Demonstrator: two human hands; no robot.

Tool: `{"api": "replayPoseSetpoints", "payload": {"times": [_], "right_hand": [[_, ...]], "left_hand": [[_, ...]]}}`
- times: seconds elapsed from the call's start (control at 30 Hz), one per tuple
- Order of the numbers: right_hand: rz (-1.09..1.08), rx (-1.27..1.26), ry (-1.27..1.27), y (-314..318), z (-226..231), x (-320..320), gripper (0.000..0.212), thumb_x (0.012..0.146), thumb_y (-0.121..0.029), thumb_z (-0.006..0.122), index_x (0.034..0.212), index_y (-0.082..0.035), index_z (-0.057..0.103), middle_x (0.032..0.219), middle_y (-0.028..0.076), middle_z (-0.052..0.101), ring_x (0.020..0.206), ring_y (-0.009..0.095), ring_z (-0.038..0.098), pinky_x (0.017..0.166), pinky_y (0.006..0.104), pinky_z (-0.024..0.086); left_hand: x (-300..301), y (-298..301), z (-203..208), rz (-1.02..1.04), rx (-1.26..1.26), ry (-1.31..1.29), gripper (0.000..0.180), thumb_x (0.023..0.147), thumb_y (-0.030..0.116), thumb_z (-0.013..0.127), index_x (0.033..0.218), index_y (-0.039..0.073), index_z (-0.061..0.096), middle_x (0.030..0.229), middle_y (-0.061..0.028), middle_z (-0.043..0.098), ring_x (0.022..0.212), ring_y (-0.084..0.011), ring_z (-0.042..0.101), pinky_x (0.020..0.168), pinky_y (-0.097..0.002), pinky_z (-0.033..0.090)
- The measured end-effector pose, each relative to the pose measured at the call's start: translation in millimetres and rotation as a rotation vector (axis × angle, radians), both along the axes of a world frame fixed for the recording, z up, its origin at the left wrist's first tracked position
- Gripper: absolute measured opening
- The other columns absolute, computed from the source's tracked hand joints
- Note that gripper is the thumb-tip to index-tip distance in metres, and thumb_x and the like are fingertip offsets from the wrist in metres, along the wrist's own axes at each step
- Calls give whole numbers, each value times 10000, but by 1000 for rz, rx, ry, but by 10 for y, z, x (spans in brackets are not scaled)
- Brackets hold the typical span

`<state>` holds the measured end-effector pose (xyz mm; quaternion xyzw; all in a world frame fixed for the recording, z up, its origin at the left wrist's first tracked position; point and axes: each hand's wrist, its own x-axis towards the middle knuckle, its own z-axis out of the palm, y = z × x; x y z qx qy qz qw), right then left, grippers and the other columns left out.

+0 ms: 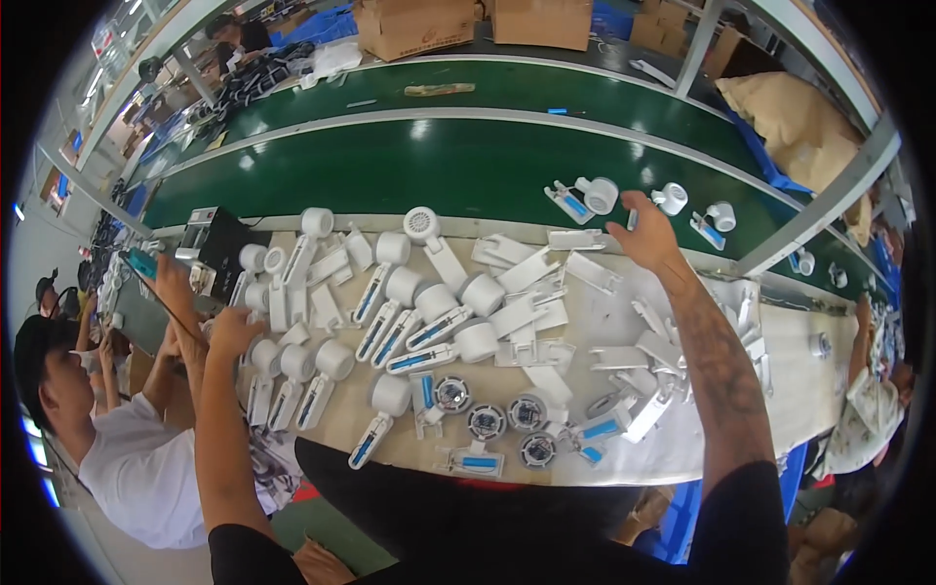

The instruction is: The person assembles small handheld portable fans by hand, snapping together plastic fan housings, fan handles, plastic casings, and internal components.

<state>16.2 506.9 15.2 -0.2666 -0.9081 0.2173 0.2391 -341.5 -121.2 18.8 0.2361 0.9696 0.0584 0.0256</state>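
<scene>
My left hand (237, 332) is at the table's left side with its fingers curled, just above the white round head of a handheld fan (265, 358). What its fingers hold, if anything, is hidden. My right hand (647, 237) reaches over the edge of the green conveyor belt (390, 175), thumb and fingers apart. A small pale bluish piece (632, 219) shows between them; whether they touch it I cannot tell. Close by on the belt lies an opened white fan (597, 196) with a blue battery. Rows of white handheld fans (478, 342), their handles open, cover the middle of the table.
White handle shells (526, 270) lie in a loose pile at centre right. Several round motor parts (487, 422) sit near the front edge. A black box-shaped device (216, 249) stands at the left, beside a co-worker in a white shirt (136, 468). A metal post (819, 200) rises at the right.
</scene>
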Motion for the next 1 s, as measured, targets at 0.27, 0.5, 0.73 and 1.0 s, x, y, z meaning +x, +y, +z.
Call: {"api": "replayPoseSetpoints", "payload": {"times": [0.27,0.5,0.73,1.0], "right_hand": [[-59,-117,-12,447,-302,-703,700,711,-346,855,1250,0,574,1118,214,648,1021,336,650,882,410,521],[271,-597,297,-584,813,-193,535,861,-132,776,1281,-26,462,1112,113,624,995,176,623,832,313,519],[537,-840,381,-1444,1211,395,625,819,-88,805,1328,0,453,1180,104,643,1073,158,611,952,299,484],[532,-936,288,-1562,1238,876,625,788,-150,846,1288,12,508,1156,90,655,1086,158,607,967,315,466]], "left_hand": [[747,485,221,115,906,-42,201,938,142,690,1041,-30,698,919,-71,740,794,-88,651,701,-224,494],[1995,1807,667,-168,1270,-689,221,947,96,661,1140,-12,676,1067,-88,718,971,-127,650,886,-266,490],[2458,2779,420,-109,1351,-2110,794,1003,634,339,1433,-26,435,1374,-207,566,1213,-318,598,1047,-455,440],[3196,2730,603,-153,1236,-1792,396,1041,405,503,1225,60,562,1038,-86,692,980,-167,664,850,-309,528]]}}
